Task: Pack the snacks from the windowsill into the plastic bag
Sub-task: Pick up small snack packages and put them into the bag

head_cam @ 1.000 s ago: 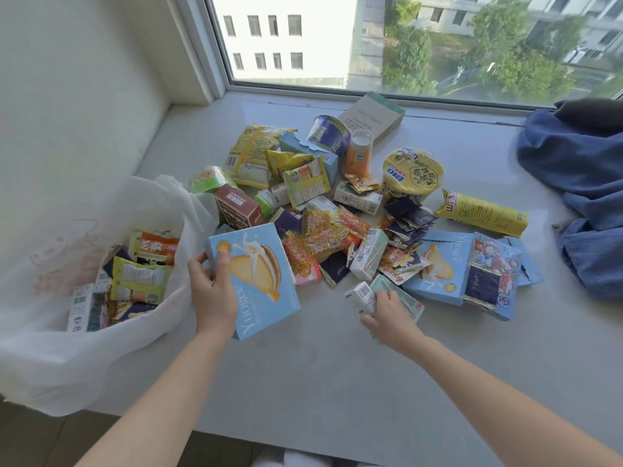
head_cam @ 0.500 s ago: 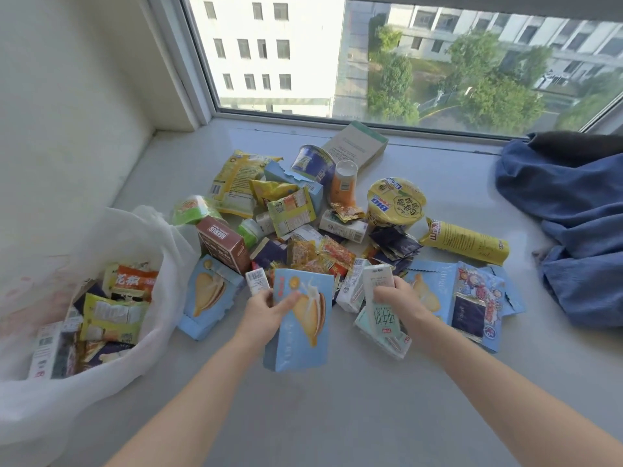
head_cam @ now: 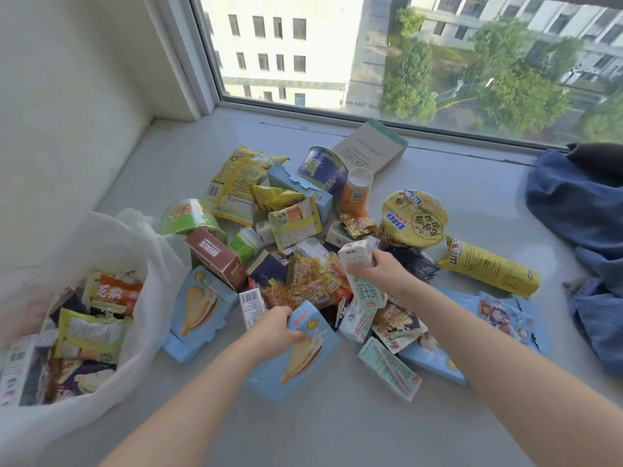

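The snacks (head_cam: 303, 281) are heaped at the middle of the windowsill (head_cam: 320, 433). The plastic bag (head_cam: 111, 237) sits at 9 o'clock of the heap, with its mouth open toward it and already partly filled with packets. At 6 o'clock of the heap, a light-blue biscuit box (head_cam: 303, 355) is gripped at its upper end by the left hand (head_cam: 278, 326), the fingers curled over the edge. A milk carton (head_cam: 366, 293) is clasped around its middle by the right hand (head_cam: 381, 267) and held above the pile; whether 1 carton or 2 is held cannot be told. A yellow noodle cup (head_cam: 416, 217) stands at 1 o'clock, a yellow crisp tube (head_cam: 485, 267) lies at 3 o'clock, and blue cloth (head_cam: 580, 210) is bunched beyond.

The step in hand is judged to be the carrying of both items toward 9 o'clock. The box is best lifted clear before it is swung, so that loose sachets are not dragged along. It should then be laid flat against the bag's side. The limp rim may fold inward, so the bag should be entered from above.
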